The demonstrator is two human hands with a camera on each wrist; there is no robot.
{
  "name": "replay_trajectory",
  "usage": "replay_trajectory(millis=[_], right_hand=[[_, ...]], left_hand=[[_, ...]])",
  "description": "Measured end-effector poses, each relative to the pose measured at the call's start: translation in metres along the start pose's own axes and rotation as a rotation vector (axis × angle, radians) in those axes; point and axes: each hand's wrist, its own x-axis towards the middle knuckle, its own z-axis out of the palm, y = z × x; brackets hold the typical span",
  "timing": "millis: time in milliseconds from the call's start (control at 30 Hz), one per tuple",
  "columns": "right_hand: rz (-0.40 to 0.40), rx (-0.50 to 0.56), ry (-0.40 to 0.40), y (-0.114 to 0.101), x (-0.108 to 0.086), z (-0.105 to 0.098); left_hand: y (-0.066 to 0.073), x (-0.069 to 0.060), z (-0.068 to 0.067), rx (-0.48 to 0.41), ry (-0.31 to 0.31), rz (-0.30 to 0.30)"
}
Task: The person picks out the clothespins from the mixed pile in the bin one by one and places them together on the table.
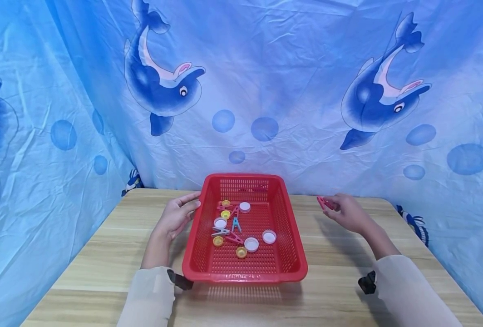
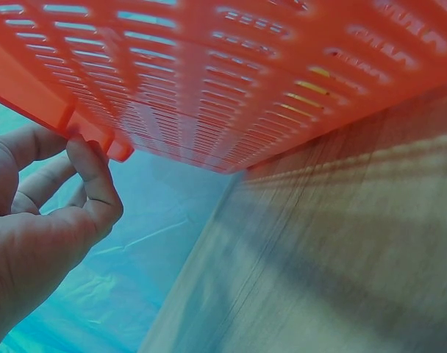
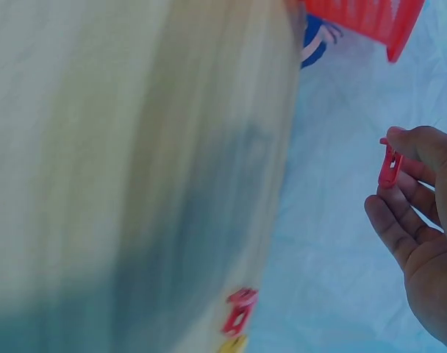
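A red plastic basket (image 1: 247, 277) stands on the table, its inside showing pink, teal and pale clothespins mixed with white and yellow round caps. At its left rim my left hand (image 1: 179, 213) grips the edge; the left wrist view shows the thumb and fingers pinching the rim beside the slotted wall. My right hand (image 1: 349, 212), held above the table to the right of the basket, pinches a red clothespin (image 3: 390, 163) between thumb and fingers. In the right wrist view another red clothespin (image 3: 240, 312) sits at the table's edge, next to something yellow (image 3: 233, 344) cut off by the frame.
The wooden table (image 1: 102, 268) ends at a blue dolphin-print cloth (image 1: 274, 68) hanging behind and at the sides. Inside the basket, a teal clothespin (image 1: 236, 224) lies near a white cap (image 1: 251, 245). Dark wrist devices (image 1: 367, 282) are strapped at both sleeves.
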Motion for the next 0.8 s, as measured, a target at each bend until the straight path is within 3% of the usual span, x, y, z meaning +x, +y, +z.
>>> replay_trajectory(millis=[567, 800], right_hand=[[0.205, 0.004, -0.097, 0.04, -0.024, 0.012], [0.242, 0.012, -0.163, 0.049, -0.032, 0.017]], left_hand=[[0.0, -0.001, 0.0, -0.004, 0.004, -0.009], [0.0, -0.002, 0.0, 0.018, 0.008, -0.02]])
